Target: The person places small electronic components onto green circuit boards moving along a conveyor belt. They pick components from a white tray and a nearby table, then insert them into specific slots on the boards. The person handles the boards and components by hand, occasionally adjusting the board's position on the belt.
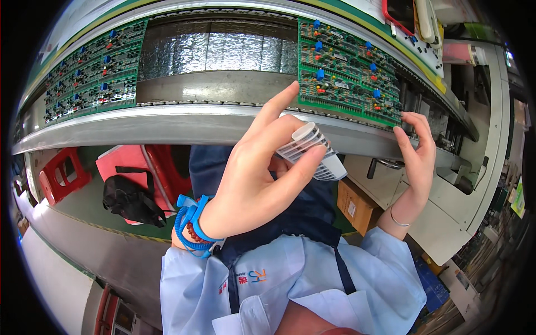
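Observation:
A green circuit board panel, crowded with small parts and blue blocks, lies across the conveyor rails in front of me. My left hand grips a curled white label sheet with dark bars between thumb and bent fingers. Its index finger stretches out to the panel's left edge. At the panel's near right corner is my right hand, thumb and fingertips curved around that corner. Whether the fingers press on it is hard to see. Farther left on the same rails sits a second green circuit board panel.
The metal conveyor rail runs across in front of me. Red stools and a black bag are below left. A cardboard box stands under the conveyor near a pale machine cabinet. A red-edged tray lies far right.

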A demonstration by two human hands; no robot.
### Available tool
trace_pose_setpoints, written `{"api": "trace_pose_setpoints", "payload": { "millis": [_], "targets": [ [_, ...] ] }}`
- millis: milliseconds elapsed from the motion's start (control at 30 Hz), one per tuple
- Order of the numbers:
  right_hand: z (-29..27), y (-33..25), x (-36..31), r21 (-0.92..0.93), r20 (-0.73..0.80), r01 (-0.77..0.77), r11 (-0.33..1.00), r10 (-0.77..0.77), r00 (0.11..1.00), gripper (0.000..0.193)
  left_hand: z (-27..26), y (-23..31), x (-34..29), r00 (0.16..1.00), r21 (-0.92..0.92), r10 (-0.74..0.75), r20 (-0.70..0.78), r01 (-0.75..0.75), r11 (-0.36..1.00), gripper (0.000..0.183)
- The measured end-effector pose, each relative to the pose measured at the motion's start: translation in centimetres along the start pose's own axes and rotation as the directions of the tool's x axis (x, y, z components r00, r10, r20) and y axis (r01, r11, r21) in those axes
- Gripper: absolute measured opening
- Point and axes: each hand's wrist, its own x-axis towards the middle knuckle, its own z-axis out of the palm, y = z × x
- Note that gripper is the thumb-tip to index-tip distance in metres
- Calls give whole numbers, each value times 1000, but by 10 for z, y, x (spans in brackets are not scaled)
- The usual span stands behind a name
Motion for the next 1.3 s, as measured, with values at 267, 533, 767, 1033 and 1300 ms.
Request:
{"api": "trace_pose_setpoints", "payload": {
  "millis": [267,533,767,1033,1300],
  "targets": [
    [-2,3,-1,0,0,-14,1000,14,1000,24,0,2,1,1000,-30,-10,27,11,999,11],
    [-2,1,-2,-33,-2,-33,999,32,999,23,1,2,1,999,-64,-35,39,38,997,12],
    [-2,2,-4,-25,-3,-41,999,41,999,23,2,1,1,998,-77,-40,43,43,996,12],
    [-1,3,-5,-36,-1,-29,999,29,1000,24,3,-3,2,999,-51,-13,48,16,999,12],
    [-1,3,-5,-29,-8,-46,999,46,999,25,3,-2,2,998,-41,-34,48,36,999,11]
  ]
}}
